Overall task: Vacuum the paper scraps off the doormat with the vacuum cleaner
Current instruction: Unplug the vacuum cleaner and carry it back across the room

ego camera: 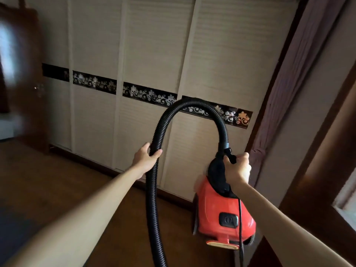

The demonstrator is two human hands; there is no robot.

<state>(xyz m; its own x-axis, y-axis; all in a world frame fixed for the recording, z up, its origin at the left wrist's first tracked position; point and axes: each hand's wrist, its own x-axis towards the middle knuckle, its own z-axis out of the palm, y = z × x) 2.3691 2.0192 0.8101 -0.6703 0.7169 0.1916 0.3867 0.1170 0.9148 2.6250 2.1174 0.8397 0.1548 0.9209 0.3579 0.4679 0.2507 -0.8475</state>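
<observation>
A red vacuum cleaner [221, 211] with a black power button hangs in the air at the lower right, lifted off the floor. My right hand [238, 168] is shut on its black handle at the top. A black ribbed hose [192, 105] arches up from the vacuum and drops down the middle of the view. My left hand [146, 157] grips the hose on its left side. A black power cord [240, 228] dangles past the vacuum's body. No doormat or paper scraps show in this view.
A wall of pale sliding wardrobe doors [154, 54] with a black floral band fills the background. Dark wooden floor [57, 180] lies below. A dark wooden door frame [289, 93] stands at the right, and a dark door [25, 74] at the far left.
</observation>
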